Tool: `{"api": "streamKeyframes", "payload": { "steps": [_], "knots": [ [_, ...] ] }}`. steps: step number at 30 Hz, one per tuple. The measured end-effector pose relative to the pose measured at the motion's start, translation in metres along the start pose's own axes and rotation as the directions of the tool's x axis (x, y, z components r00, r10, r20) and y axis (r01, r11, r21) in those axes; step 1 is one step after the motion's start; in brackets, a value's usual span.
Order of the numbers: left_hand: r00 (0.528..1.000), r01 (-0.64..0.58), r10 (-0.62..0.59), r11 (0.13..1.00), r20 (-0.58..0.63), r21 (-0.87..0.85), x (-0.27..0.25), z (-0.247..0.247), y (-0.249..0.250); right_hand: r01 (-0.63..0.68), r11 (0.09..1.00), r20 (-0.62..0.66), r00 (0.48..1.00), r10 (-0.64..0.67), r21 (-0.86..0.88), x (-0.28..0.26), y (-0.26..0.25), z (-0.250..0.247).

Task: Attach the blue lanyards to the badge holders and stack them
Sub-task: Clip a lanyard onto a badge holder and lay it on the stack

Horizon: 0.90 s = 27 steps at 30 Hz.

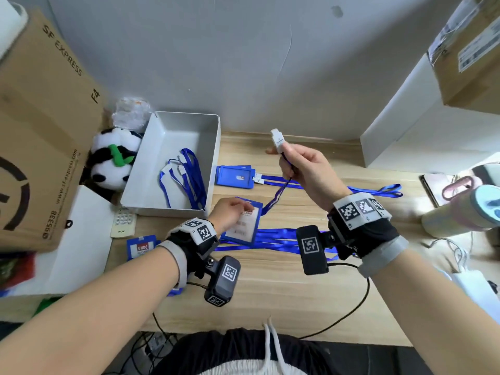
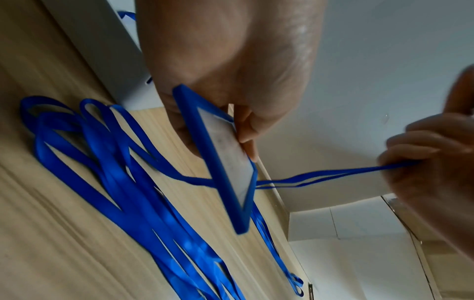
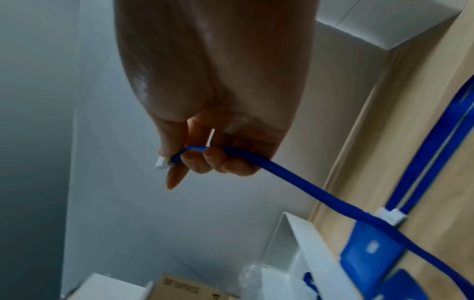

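My left hand (image 1: 230,212) grips a blue badge holder (image 1: 243,226) with a printed card inside, tilted above the desk; in the left wrist view the badge holder (image 2: 225,162) is seen edge-on between thumb and fingers. My right hand (image 1: 303,171) is raised and pinches a blue lanyard (image 1: 278,194) near its white clip (image 1: 277,139), which sticks up past the fingers. The strap (image 3: 307,182) trails from the right hand (image 3: 205,154) down to the desk. A finished badge holder with lanyard attached (image 1: 235,175) lies flat behind. Loose blue lanyards (image 1: 273,239) lie under my hands.
A white tray (image 1: 213,147) at the back left holds more lanyards (image 1: 186,177). Another badge holder (image 1: 140,247) lies at the left by a remote. A panda toy (image 1: 113,161) and a cardboard box (image 1: 40,131) crowd the left; cups and boxes stand right.
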<state>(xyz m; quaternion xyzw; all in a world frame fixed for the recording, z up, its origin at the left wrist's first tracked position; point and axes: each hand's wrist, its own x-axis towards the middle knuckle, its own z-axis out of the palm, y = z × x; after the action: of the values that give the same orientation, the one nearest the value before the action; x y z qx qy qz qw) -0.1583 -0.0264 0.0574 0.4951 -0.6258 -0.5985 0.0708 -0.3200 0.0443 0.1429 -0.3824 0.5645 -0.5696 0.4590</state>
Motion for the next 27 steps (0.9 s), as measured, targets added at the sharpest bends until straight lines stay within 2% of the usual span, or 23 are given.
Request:
{"api": "streamKeyframes", "payload": {
  "steps": [2, 5, 8, 10, 13, 16, 19, 22, 27],
  "knots": [
    [1.0, -0.017, 0.016, 1.0, -0.025, -0.025, -0.001, -0.007, -0.001, 0.008, 1.0, -0.006, 1.0, -0.007, 0.017, 0.003, -0.009, 0.003],
    [1.0, -0.012, 0.01, 0.995, -0.024, -0.102, -0.004, -0.014, 0.0, -0.114, 0.968, 0.019, 0.992, 0.122, -0.223, 0.005, 0.0, 0.004],
    [0.999, -0.042, 0.041, 0.985, -0.009, -0.17, -0.007, -0.018, 0.006, -0.199, 0.788, 0.023, 0.965, 0.261, -0.583, 0.001, 0.027, 0.0],
    [0.997, -0.056, 0.064, 0.98, 0.037, -0.192, -0.009, -0.018, 0.011, -0.222, 0.696, 0.005, 0.951, 0.308, -0.683, -0.004, 0.04, -0.002],
    [0.98, -0.168, 0.18, 0.977, 0.088, -0.128, -0.008, -0.014, 0.014, -0.232, 0.673, 0.003, 0.945, 0.328, -0.702, -0.008, 0.046, -0.002],
    [0.956, -0.269, 0.27, 0.963, 0.112, -0.025, -0.008, -0.011, 0.015, -0.224, 0.693, 0.03, 0.942, 0.334, -0.686, -0.008, 0.044, 0.0],
    [0.949, -0.292, 0.289, 0.956, 0.128, 0.001, -0.006, -0.009, 0.014, -0.225, 0.713, 0.006, 0.952, 0.306, -0.664, -0.009, 0.043, 0.002],
    [0.935, -0.316, 0.305, 0.948, 0.182, 0.035, -0.006, -0.007, 0.013, -0.202, 0.777, -0.004, 0.968, 0.249, -0.596, -0.011, 0.047, 0.005],
    [0.913, -0.375, 0.352, 0.923, 0.209, 0.083, -0.007, -0.008, 0.015, -0.213, 0.817, -0.019, 0.97, 0.241, -0.536, -0.014, 0.049, 0.007]
  ]
}}
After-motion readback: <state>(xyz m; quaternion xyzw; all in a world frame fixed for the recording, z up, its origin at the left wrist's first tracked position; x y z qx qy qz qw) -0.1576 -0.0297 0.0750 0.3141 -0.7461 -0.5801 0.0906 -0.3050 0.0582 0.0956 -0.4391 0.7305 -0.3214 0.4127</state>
